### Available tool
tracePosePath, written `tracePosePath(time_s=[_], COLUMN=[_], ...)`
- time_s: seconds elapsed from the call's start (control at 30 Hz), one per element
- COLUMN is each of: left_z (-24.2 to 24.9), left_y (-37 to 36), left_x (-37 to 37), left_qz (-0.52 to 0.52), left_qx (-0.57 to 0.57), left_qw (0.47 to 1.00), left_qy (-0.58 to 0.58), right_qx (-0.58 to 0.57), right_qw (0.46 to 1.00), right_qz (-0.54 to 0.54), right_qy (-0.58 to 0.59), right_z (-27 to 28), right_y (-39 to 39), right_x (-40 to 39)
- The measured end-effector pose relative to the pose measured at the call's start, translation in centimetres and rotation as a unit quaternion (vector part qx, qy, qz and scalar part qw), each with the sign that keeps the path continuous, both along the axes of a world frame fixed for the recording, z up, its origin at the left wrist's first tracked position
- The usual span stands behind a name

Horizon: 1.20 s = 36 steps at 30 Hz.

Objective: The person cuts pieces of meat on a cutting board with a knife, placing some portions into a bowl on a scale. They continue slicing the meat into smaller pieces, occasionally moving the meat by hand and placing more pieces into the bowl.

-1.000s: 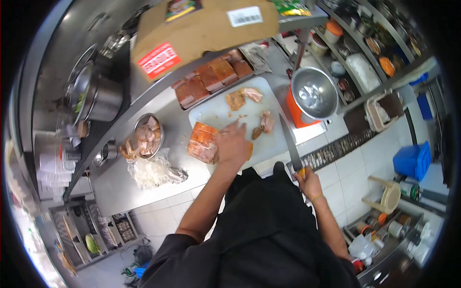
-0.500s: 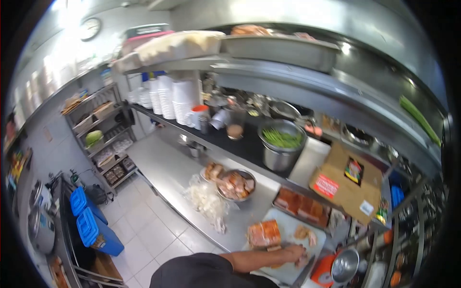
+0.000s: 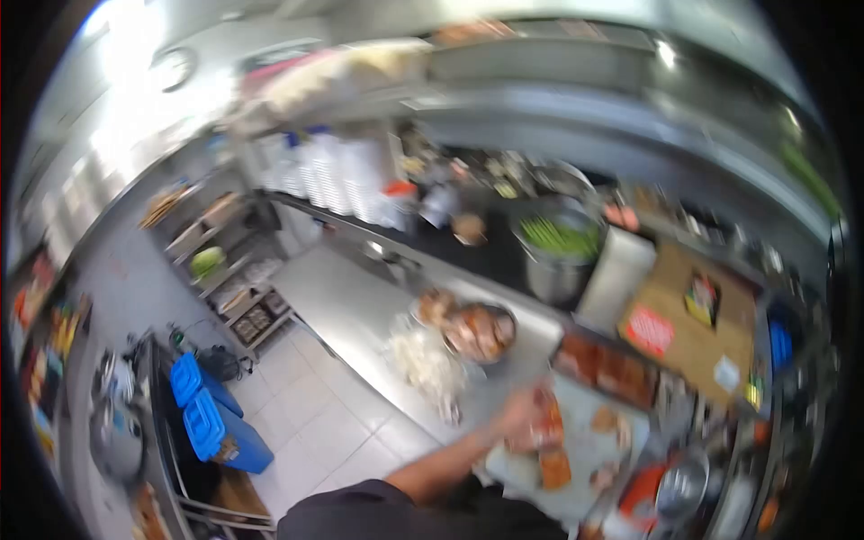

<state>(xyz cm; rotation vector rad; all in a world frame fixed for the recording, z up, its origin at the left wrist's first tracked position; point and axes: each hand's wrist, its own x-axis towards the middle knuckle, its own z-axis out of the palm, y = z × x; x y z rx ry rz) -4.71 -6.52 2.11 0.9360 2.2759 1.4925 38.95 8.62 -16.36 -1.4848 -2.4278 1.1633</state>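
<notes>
My left hand (image 3: 519,411), blurred by motion, reaches over the far left side of a browned slab of roasted meat (image 3: 547,421), its fingers closed around the edge. Just nearer to me lies a smaller browned piece of meat (image 3: 555,469). Both rest on a pale cutting board (image 3: 583,407), where meat scraps (image 3: 605,419) also lie on the right. My right hand is out of view.
Beyond the board is a tray of browned meat slabs (image 3: 607,367). A metal bowl of meat pieces (image 3: 481,333) and a crumpled plastic bag (image 3: 427,364) sit on the steel counter (image 3: 346,283). A cardboard box (image 3: 688,319) and a pot with green vegetables (image 3: 556,270) stand behind.
My left hand has moved from the scraps at the board's near side up and left onto the meat slab. A smaller piece now shows beside the slab. The whole view has shifted and blurred.
</notes>
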Motion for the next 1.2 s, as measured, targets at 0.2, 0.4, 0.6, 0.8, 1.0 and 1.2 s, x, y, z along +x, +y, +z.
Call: tracePosePath(time_s=[0.2, 0.4, 0.6, 0.8, 1.0, 1.2], left_z=[1.2, -0.3, 0.7, 2.1, -7.5, 0.6], left_y=[-6.4, -10.4, -11.9, -12.0, -10.3, -2.5], left_x=[-4.0, -8.7, -14.1, -14.3, -11.7, -1.9], left_qz=[0.073, 0.132, 0.159, 0.172, 0.088, 0.005], left_qx=[0.154, 0.219, 0.313, 0.120, -0.173, -0.090], left_qw=[0.945, 0.897, 0.893, 0.964, 0.915, 0.975], left_qy=[-0.281, -0.361, -0.282, -0.165, 0.354, 0.203], right_qx=[-0.005, -0.029, -0.010, -0.013, -0.001, -0.070], right_qw=[0.998, 0.996, 0.996, 0.992, 0.993, 0.988], right_qz=[-0.068, -0.084, -0.084, -0.102, -0.100, -0.135], right_qy=[0.009, -0.001, -0.030, -0.075, -0.068, -0.006], right_z=[7.2, 7.2, 7.6, 8.7, 9.3, 7.9], right_y=[-2.3, -2.2, -2.6, -2.9, -4.3, -7.5], right_x=[-1.9, -2.8, -2.9, -3.5, -3.5, -1.3])
